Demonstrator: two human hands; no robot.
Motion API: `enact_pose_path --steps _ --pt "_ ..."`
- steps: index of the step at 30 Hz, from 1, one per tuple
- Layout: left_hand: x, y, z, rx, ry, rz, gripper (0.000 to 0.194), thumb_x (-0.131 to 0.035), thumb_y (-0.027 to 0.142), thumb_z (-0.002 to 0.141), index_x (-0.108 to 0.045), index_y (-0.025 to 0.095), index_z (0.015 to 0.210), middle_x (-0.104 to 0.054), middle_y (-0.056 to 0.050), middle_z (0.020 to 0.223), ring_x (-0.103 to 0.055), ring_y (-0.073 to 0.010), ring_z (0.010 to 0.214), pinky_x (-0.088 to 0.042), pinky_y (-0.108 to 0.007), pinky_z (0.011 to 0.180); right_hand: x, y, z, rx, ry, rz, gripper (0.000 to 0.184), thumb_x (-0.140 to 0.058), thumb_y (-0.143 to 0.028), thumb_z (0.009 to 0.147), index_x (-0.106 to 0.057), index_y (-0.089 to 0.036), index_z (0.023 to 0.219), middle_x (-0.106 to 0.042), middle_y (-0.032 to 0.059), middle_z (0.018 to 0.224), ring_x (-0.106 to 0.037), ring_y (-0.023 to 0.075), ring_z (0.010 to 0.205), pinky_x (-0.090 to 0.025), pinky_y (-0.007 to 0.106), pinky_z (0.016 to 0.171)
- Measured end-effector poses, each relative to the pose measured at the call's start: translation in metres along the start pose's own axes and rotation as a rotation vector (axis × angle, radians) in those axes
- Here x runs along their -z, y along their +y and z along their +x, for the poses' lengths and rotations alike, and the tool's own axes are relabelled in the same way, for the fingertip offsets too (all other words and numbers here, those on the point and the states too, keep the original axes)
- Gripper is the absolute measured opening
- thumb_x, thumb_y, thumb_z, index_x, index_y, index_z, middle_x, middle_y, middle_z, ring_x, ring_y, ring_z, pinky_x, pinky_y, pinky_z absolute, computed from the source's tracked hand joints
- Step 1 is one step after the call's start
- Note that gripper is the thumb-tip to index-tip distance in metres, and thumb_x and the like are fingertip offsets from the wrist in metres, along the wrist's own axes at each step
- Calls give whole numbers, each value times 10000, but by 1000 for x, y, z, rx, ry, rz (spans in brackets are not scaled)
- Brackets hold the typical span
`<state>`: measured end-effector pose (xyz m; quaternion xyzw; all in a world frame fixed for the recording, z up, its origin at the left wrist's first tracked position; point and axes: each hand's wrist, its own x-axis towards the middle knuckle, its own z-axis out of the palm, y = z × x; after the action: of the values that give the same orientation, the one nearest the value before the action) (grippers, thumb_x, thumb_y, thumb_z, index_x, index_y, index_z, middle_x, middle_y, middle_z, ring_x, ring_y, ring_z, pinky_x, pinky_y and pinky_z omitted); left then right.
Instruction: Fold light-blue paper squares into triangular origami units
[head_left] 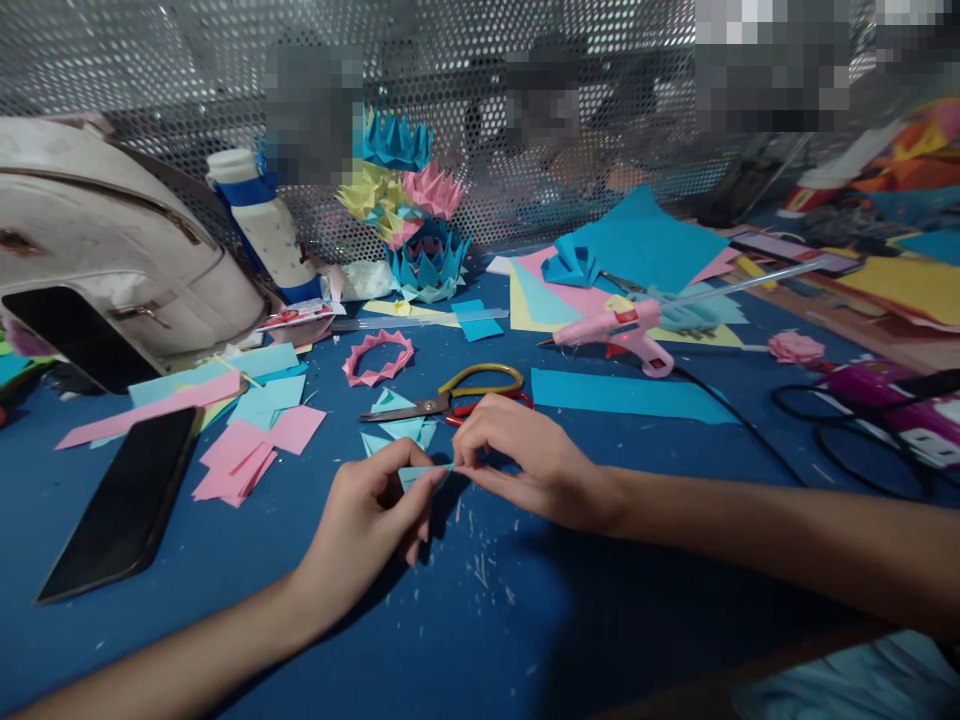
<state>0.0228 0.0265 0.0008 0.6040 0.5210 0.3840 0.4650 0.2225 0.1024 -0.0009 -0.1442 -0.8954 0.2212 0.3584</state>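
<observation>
Just below the middle of the frame, a small folded light-blue paper (420, 478), pinched between the thumb and fingers of the left hand (367, 515) and nipped at its pointed right end by the thumb and forefinger of the right hand (540, 465). Underneath, a blue table (465, 650) across the whole lower frame, sprinkled with tiny pale shreds (481, 570) near the hands. Just above the hands, yellow-and-red-handled scissors (439, 405) over light-blue folded pieces (397, 430); a little higher and to the left, a pink zigzag ring (379, 358). At centre right, a pink glue gun (622, 330) with a clear stick out of its back, above a blue paper strip (630, 393). At right edge, a looped black cable (814, 440) beside a purple object (892, 400), too cropped to identify. At left, pink paper squares (240, 455), a dark-screened phone (124, 505) lying flat and a second phone (79, 335) tilted up against a pale backpack (135, 230). At upper left centre, a white-and-blue bottle (262, 220); to its right, stacked paper flowers (427, 262). Across the top, behind everything, a perforated metal screen (202, 60), blurred shapes beyond. At upper right, a paper cup (814, 190) and orange and yellow papers, also blurred.
</observation>
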Motion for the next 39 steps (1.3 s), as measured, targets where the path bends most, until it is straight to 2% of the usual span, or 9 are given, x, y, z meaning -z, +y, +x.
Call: enact_pose_path --steps 13,26,29,34,39 --pt "0 -2 -1 -76 11 112 235 -561 365 957 -568 190 801 -586 54 481 -549 -80 343 -393 -150 411 -2 -1 -1 -46 0 4 100 -535 -133 955 -541 -183 869 -617 27 839 -534 138 795 -452 266 741" --pt "0 -2 0 -53 1 82 246 -572 378 947 -583 184 797 -567 57 472 -529 -74 338 -392 -151 410 -1 1 -1 -6 -49 18 90 -539 -110 942 -545 -186 895 -601 23 844 -507 150 813 -447 274 738" --pt "1 -2 2 -28 8 37 287 -552 406 958 -551 186 775 -558 59 466 -509 -72 327 -383 -155 398 -2 3 0 -77 -24 107 59 -605 -146 930 -560 -182 916 -600 22 886 -527 137 822 -462 260 728" --pt "2 -2 5 2 24 -13 306 -553 432 960 -542 183 780 -539 68 447 -482 -69 311 -369 -159 386 -2 5 4 -308 -5 349 135 -699 -154 861 -577 -176 914 -635 0 909 -549 87 723 -468 216 641" --pt "2 -1 5 9 31 -27 307 -558 439 954 -552 177 792 -536 70 447 -479 -67 311 -365 -154 387 0 4 7 -326 12 455 123 -680 -160 865 -560 -169 891 -650 -1 866 -580 86 736 -469 210 629"
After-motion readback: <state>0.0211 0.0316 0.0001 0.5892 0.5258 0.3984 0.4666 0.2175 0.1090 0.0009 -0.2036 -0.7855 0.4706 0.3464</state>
